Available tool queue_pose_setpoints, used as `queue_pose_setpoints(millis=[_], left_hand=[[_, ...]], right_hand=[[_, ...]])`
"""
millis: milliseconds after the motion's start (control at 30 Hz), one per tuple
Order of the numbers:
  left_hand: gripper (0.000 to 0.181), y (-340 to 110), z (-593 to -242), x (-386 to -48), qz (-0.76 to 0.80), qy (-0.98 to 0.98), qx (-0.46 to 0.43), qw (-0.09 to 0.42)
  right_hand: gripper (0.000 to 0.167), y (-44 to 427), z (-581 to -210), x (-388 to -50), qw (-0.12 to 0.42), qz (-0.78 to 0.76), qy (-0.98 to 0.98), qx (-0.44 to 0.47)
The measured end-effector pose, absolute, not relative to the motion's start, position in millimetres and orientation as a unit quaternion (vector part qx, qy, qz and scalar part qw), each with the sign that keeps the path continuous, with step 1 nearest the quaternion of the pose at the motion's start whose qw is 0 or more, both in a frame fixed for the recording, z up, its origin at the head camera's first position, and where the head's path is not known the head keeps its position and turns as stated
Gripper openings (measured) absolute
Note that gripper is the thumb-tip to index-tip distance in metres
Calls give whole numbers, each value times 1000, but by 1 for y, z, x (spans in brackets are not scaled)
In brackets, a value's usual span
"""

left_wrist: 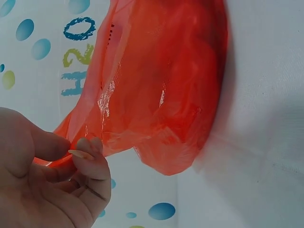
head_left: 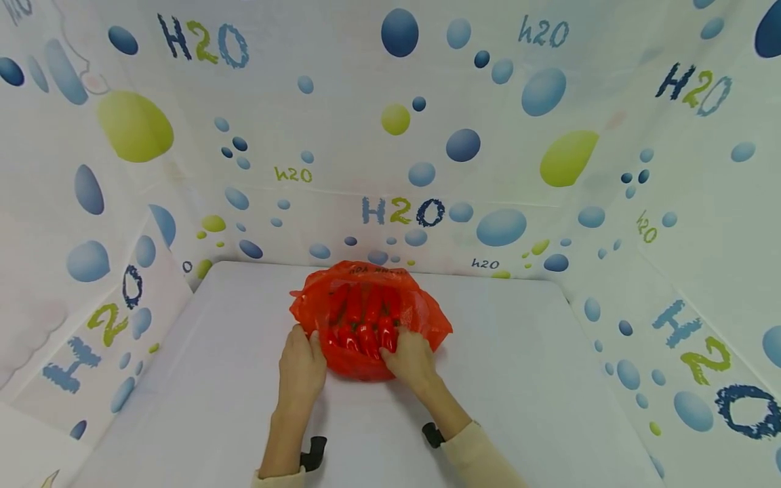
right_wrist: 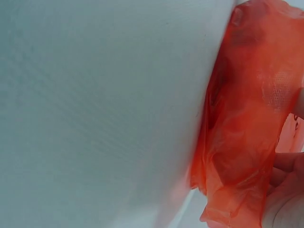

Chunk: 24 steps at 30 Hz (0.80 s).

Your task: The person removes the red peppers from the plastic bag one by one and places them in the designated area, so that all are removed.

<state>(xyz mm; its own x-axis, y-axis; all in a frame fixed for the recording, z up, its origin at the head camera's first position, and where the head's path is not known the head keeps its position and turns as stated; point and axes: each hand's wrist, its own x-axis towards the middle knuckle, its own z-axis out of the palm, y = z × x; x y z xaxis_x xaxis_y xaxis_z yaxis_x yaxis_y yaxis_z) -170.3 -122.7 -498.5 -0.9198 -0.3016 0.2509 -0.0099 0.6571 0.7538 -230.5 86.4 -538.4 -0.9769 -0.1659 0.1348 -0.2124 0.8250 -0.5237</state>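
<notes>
A red translucent plastic bag (head_left: 356,369) lies on the white table with its mouth open, and several shiny red peppers (head_left: 368,339) show inside. At the bag's left edge my left hand (head_left: 302,366) pinches the film; in the left wrist view the thumb and fingers of the left hand (left_wrist: 61,175) hold the bag's (left_wrist: 161,85) rim. My right hand (head_left: 411,359) is at the right side of the opening, beside the peppers. In the right wrist view the right hand (right_wrist: 287,190) has the bag's (right_wrist: 247,128) edge between thumb and fingers, partly cut off by the frame.
The white table (head_left: 512,379) extends around the bag on all sides. Behind and beside it hangs a white curtain (head_left: 342,129) with blue and green drops and H2O lettering. Black straps (head_left: 314,453) show at both wrists.
</notes>
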Motion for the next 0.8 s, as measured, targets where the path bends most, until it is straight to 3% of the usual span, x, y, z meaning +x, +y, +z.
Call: queue_pose_setpoints(millis=[800], left_hand=[[17,-123,-505,-170,-403,-890,105,183]], right_hand=[[47,86,-543,-236,13,289,-956,48]])
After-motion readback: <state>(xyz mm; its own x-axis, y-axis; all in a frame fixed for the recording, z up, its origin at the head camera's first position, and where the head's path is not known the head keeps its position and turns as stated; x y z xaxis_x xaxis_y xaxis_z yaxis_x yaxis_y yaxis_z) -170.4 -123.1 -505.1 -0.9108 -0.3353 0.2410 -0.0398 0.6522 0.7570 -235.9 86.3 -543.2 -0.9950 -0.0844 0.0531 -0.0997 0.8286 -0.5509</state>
